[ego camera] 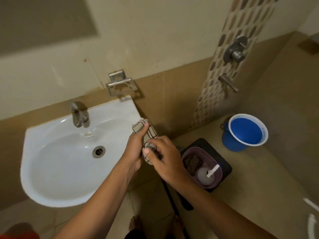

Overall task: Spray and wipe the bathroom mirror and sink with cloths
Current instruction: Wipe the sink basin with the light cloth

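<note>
A white wall-hung sink (51,187) with a steel tap (79,114) and a round drain (98,151) fills the lower left. Just past its right rim, both my hands hold a rolled beige cloth with dark check lines (151,133). My left hand (136,145) grips the cloth's upper part, thumb on top. My right hand (165,163) pinches its lower end. The mirror's lower corner (43,19) shows at the top left. A spray bottle (206,175) with a white nozzle stands in a purple basket.
The purple basket (188,152) sits on a black stand at the right of my hands, holding a dark brush. A blue bucket (231,144) stands on the floor beyond it. A steel soap holder (120,84) and shower valve (235,50) are on the wall.
</note>
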A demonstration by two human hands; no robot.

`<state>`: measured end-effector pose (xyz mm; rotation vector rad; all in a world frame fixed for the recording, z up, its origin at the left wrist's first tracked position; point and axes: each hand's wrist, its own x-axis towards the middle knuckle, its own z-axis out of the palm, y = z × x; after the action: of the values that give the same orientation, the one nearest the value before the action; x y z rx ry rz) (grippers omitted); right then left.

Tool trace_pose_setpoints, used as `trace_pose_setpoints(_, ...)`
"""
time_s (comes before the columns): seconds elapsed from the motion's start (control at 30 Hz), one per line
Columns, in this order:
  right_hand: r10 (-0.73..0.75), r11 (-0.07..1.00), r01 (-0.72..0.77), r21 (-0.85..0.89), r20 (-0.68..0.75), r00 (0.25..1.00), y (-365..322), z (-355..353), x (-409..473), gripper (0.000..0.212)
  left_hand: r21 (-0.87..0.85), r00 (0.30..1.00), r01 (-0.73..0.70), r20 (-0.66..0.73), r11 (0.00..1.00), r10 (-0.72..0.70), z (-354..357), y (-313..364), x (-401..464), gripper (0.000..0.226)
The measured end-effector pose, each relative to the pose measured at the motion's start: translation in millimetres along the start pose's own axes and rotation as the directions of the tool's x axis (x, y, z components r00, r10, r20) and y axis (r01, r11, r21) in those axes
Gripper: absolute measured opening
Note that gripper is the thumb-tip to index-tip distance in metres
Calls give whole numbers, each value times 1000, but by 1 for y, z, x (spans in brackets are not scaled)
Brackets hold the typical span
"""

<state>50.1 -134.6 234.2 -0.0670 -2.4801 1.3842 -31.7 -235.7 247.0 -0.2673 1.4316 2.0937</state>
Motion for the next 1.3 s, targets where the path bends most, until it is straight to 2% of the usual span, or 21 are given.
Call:
trace_pose_setpoints(0.03,96,993,-92,75,-52,994,9,-8,1,43,8,1000,17,26,1000,-17,6,0,3,30)
trace_pose_setpoints(0.1,344,920,-310,240,-111,933,26,-25,7,53,29,993,74,86,997,-76,18,-1,14,34)
trace_pose_setpoints(0.17,526,779,-484,398,5,850,42,-42,13,59,66,980,137,134,988,-144,31,-3,23,45)
trace_pose_setpoints(0.2,565,707,-534,464,85,821,50,-49,15,56,91,968,172,170,981,-186,37,-6,30,49)
trace_pose_setpoints(0.27,575,605,-569,558,188,796,62,-56,16,46,161,929,243,245,957,-277,48,-12,43,49)
trace_pose_setpoints(0.37,649,574,-586,572,119,752,76,-53,12,34,331,875,296,282,896,-394,63,-23,61,40)
trace_pose_setpoints(0.53,856,413,-611,675,-58,514,112,-43,-3,26,603,810,281,269,747,-521,69,-55,96,33)
trace_pose_setpoints(0.63,904,349,-637,688,-69,421,132,-36,-13,25,721,772,268,236,639,-591,63,-81,118,26)
trace_pose_setpoints(0.7,920,327,-671,665,-64,386,145,-31,-20,18,768,793,239,199,594,-576,59,-102,132,25)
trace_pose_setpoints(0.77,946,288,-695,659,-82,314,165,-25,-25,14,789,811,232,166,569,-561,59,-125,147,26)
trace_pose_setpoints(0.87,969,246,-751,613,-151,194,196,-16,-30,32,836,815,213,134,506,-564,62,-153,161,23)
trace_pose_setpoints(0.93,969,237,-795,558,-192,155,216,-10,-31,37,867,816,205,105,454,-569,65,-173,175,28)
trace_pose_setpoints(1.03,959,260,-830,494,-229,165,242,-4,-31,35,902,841,187,59,390,-538,68,-202,200,35)
trace_pose_setpoints(1.13,940,299,-863,407,-281,193,268,2,-24,30,920,870,139,64,367,-489,71,-225,224,31)
trace_pose_setpoints(1.23,937,279,-882,380,-307,165,290,8,-17,33,943,901,73,77,324,-428,76,-236,239,24)
trace_pose_setpoints(1.3,938,246,-910,334,-317,138,302,12,-13,31,965,912,-4,111,261,-395,76,-244,247,23)
